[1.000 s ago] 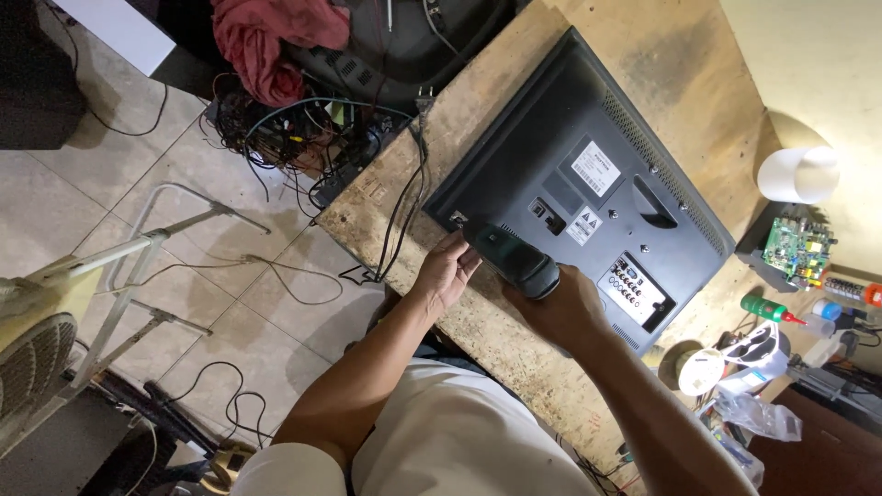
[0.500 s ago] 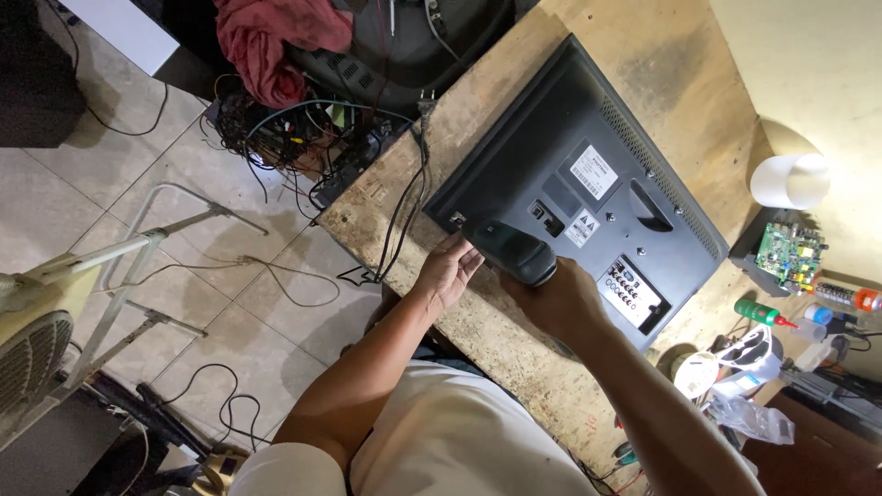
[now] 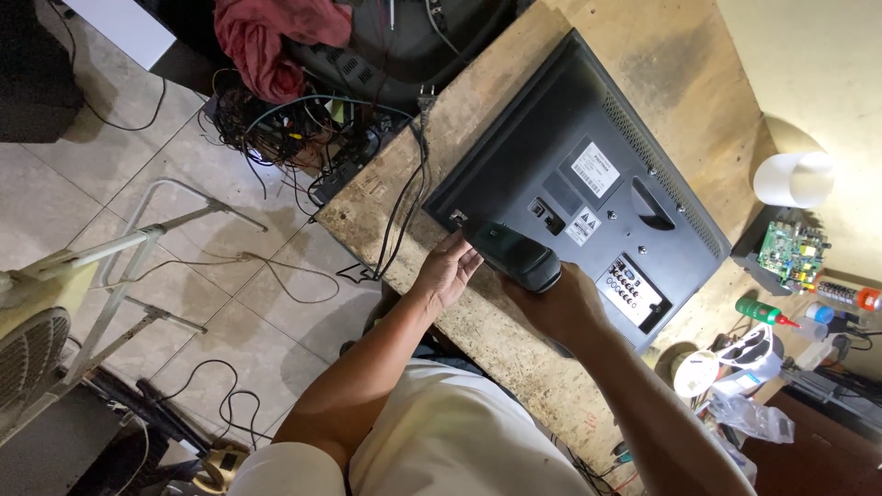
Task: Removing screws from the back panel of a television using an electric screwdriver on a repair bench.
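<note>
The monitor [image 3: 588,207] lies screen-down on the bench [image 3: 643,55], centre-right of the frame. We judge it stiff, fairly heavy, its hidden screen fragile; best gripped by the case edges. Our left hand [image 3: 447,271] rests half-open on its lower-left edge, while our right hand [image 3: 562,303] wraps the black stand neck [image 3: 516,257], though how firmly is unclear. A circuit board [image 3: 792,253] sits far right; cables [image 3: 294,138] tangle upper left.

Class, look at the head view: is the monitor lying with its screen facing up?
No: the monitor lies face down on the bench, showing its dark back panel with labels, ports and vents.
</note>
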